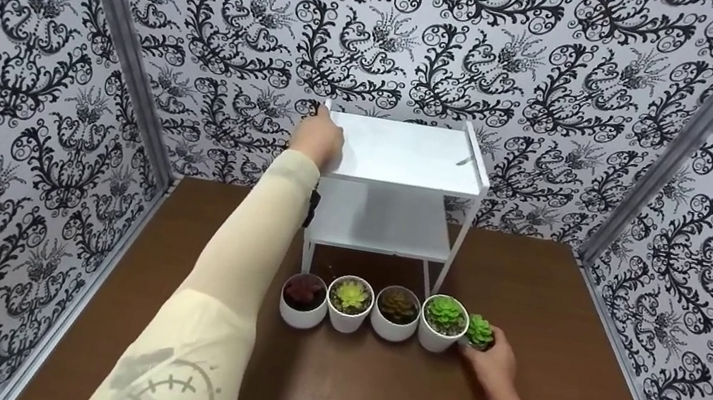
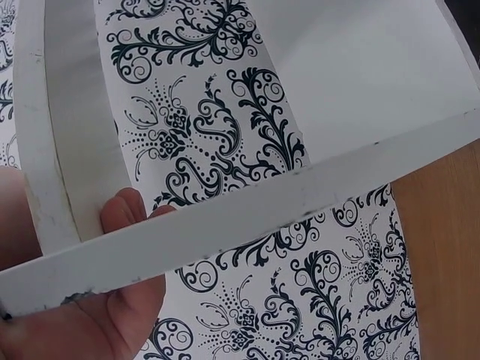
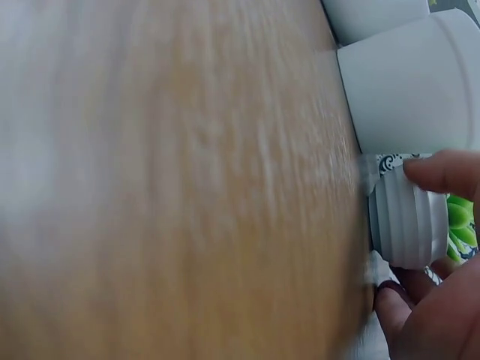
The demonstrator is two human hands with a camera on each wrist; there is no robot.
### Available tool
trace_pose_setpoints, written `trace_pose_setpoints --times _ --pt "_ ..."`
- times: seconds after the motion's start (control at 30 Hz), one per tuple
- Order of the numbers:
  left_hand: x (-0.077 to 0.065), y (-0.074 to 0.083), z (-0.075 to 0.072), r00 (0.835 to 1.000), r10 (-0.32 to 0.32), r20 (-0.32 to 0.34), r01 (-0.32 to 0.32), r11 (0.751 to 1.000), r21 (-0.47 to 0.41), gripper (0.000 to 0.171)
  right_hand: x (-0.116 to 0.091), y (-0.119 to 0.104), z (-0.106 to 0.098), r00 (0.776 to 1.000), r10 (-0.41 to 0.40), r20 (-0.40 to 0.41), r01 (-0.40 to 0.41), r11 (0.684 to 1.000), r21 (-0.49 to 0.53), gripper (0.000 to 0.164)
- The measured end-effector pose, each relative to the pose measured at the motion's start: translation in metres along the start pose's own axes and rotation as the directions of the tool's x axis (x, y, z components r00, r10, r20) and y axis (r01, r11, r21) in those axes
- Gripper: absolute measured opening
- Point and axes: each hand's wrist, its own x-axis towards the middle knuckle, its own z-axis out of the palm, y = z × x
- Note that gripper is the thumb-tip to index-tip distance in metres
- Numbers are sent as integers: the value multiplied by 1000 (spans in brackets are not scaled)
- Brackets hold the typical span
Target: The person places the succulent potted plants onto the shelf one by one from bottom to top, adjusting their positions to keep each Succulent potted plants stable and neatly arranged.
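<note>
My left hand (image 1: 318,138) grips the left side rail of a white two-tier shelf (image 1: 403,154); in the left wrist view its fingers curl around the white bar (image 2: 187,232). At the right end of a row of pots, my right hand (image 1: 493,366) holds a small potted green succulent (image 1: 479,331). The right wrist view shows its ribbed white pot (image 3: 409,217) between thumb and fingers, base close to the tabletop. Beside it on the left stands a larger white pot with a green succulent (image 1: 444,314).
Further left in the row stand white pots with a brown succulent (image 1: 398,304), a yellow-green succulent (image 1: 351,295) and a dark red succulent (image 1: 305,290). They line up before the shelf legs on the brown table (image 1: 361,394). Patterned walls (image 1: 382,39) enclose the back and sides.
</note>
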Motion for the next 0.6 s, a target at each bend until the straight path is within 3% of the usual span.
trace_pose_setpoints --times 0.23,0.43,0.6 --pt "2 -3 3 1000 -11 -3 11 1000 -8 68 -3 3 4 999 -9 -44 7 999 -43 67" --pt "0 -1 1 1000 -12 -5 13 1000 24 89 -3 4 1 999 -30 -36 28 999 -30 67" --pt "3 1 -2 1000 1 -14 0 1000 29 89 1 -1 -3 998 -30 -50 30 1000 -8 66"
